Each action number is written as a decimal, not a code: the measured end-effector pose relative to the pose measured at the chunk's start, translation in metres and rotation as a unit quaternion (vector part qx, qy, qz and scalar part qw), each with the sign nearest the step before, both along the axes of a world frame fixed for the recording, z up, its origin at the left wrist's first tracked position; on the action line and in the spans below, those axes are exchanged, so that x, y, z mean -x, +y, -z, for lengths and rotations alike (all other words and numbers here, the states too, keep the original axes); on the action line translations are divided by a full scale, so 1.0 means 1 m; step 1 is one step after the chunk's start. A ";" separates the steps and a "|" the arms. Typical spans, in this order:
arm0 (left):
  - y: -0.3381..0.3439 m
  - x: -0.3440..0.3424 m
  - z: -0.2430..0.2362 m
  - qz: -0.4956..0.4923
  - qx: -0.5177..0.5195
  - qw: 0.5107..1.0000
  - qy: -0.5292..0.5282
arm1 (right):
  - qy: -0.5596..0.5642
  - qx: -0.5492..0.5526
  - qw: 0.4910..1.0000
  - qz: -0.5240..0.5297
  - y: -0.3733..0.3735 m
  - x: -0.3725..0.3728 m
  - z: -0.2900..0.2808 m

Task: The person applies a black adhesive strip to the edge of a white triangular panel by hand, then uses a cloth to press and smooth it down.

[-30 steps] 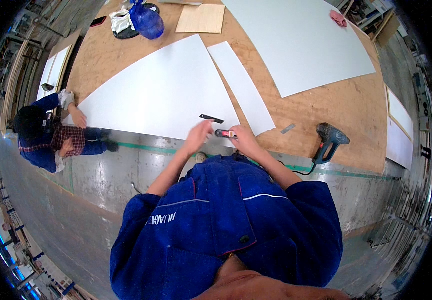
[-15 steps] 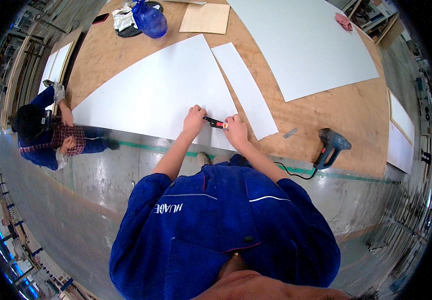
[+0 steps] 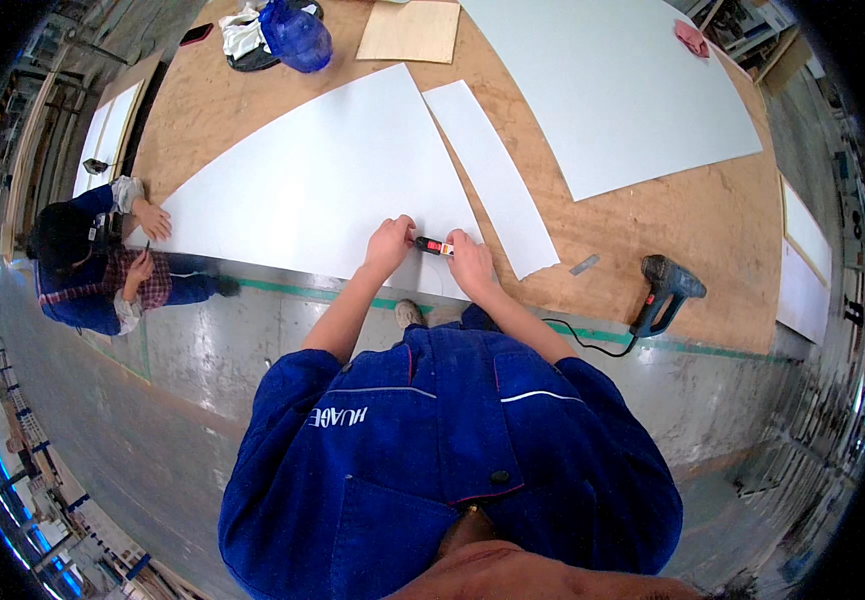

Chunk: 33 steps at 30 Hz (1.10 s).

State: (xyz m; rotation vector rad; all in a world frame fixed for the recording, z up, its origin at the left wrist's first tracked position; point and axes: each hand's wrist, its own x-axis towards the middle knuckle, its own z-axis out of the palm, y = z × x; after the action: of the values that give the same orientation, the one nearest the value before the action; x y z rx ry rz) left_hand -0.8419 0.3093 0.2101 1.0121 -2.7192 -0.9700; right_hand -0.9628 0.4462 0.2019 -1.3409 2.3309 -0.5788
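Between my two hands, a short black tool with a red and white label (image 3: pixel 434 246) is held crosswise above the white sheet; its exact kind I cannot make out. My left hand (image 3: pixel 390 245) is closed with its fingertips at the tool's black end. Closed too, my right hand (image 3: pixel 472 265) pinches the labelled end. Beneath both hands lies the large white sheet (image 3: pixel 313 180), near its front right corner. A narrow white strip (image 3: pixel 493 175) lies just right of it, separated by a thin gap of the wooden table (image 3: pixel 673 230).
A heat gun (image 3: pixel 668 295) with a cord stands at the table's right front, near a small grey blade-like piece (image 3: pixel 584 265). Another white sheet (image 3: pixel 623 100) lies at the back right. A blue bag (image 3: pixel 296 38) sits far left. A co-worker (image 3: pixel 93 255) works at the left edge.
The co-worker's hand has moved onto the sheet's left corner, and a thin dark tool now shows in their other hand. My hands keep nearly the same place, the tool turned slightly between them.
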 end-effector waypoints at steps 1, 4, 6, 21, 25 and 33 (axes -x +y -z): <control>0.002 -0.004 0.000 -0.001 -0.014 1.000 0.009 | -0.038 0.020 0.999 0.021 0.002 0.001 -0.004; 0.007 -0.031 -0.010 -0.046 -0.067 0.995 0.053 | -0.109 0.108 0.984 0.086 0.016 0.010 -0.017; 0.017 -0.058 -0.030 -0.112 -0.119 0.981 0.103 | -0.095 0.205 0.964 0.142 0.039 0.030 -0.018; 0.396 -0.528 0.146 -0.725 -0.306 0.504 0.355 | -0.153 0.181 0.968 0.077 0.024 -0.043 0.008; 0.437 -0.599 0.146 -0.677 -0.278 0.668 -0.136 | -0.233 0.078 0.969 0.009 0.020 -0.104 0.003; 0.411 -0.717 0.155 -0.749 -0.307 0.478 0.340 | 0.143 0.106 0.982 -0.060 -0.003 -0.065 0.018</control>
State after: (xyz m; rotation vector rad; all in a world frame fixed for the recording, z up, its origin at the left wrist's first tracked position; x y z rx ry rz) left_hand -0.1252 0.7205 0.0553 1.7949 -0.1609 -1.2466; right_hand -0.8974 0.4429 0.1841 -1.7527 2.4407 -0.6482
